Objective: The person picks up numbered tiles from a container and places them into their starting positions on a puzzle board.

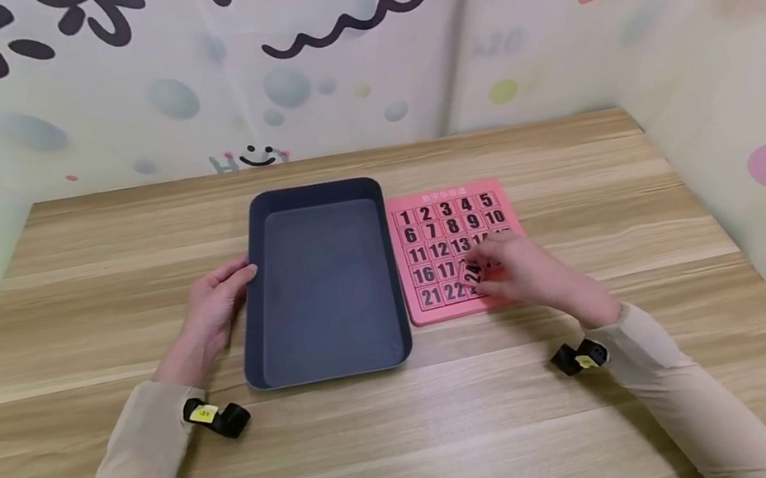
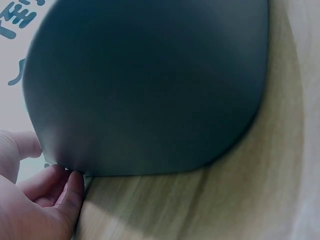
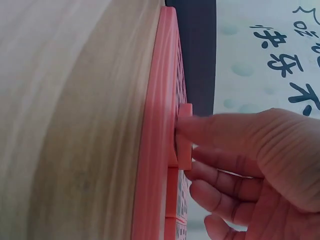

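A dark grey rectangular tray [image 1: 320, 291] lies in front of me. My left hand [image 1: 216, 303] holds its left side, the thumb at the rim and the fingers against the outer wall, as the left wrist view shows at the tray [image 2: 150, 90]. Touching the tray's right side is a pink number puzzle board [image 1: 433, 315] with rows of numbered tiles. My right hand [image 1: 519, 267] pinches the tile marked 24 [image 1: 470, 273], which sits tilted over the bottom row. In the right wrist view the pinched tile [image 3: 185, 150] stands proud of the board. My hand covers several tiles at the board's lower right.
Both things rest on a wooden table [image 1: 473, 425]. Behind it hangs a white printed backdrop [image 1: 328, 80] with dark lettering. A black strap with a small camera sits on the left wrist [image 1: 219, 418] and another on the right wrist [image 1: 580, 357].
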{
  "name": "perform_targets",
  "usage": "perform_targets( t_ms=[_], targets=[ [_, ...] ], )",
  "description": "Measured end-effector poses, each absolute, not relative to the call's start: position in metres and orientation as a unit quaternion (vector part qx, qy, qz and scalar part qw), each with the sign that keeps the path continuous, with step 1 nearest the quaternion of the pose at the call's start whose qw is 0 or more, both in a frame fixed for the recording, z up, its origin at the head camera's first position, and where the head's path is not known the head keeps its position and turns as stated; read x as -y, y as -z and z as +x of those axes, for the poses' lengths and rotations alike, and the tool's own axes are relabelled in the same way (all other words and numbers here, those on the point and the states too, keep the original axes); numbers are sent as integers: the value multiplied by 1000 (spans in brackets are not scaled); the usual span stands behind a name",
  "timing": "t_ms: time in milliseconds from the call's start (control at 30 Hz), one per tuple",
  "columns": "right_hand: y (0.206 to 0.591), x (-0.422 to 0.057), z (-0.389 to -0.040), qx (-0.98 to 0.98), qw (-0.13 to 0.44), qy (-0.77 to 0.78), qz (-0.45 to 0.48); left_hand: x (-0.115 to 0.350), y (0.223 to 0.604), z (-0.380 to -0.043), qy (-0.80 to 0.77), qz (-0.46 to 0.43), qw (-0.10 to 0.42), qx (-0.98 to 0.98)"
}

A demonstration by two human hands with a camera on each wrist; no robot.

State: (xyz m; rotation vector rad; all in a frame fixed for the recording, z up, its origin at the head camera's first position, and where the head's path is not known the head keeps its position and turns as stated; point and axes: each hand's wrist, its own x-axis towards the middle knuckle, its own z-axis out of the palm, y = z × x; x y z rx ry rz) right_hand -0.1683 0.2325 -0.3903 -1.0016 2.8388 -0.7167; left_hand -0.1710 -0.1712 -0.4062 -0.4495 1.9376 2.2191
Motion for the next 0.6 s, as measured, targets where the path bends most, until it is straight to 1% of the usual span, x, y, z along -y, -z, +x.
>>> perform_targets(
  t_ms=[133, 367, 600],
  targets=[
    [389, -232, -169, -919, 25, 232, -318, 171, 406, -171, -736, -153, 83, -654],
    [387, -236, -170, -900, 19, 216, -379, 171, 406, -171, -743, -150, 80, -647],
    [389, -237, -170, -909, 28, 220, -354, 171, 405, -171, -739, -152, 83, -651]
  ],
)
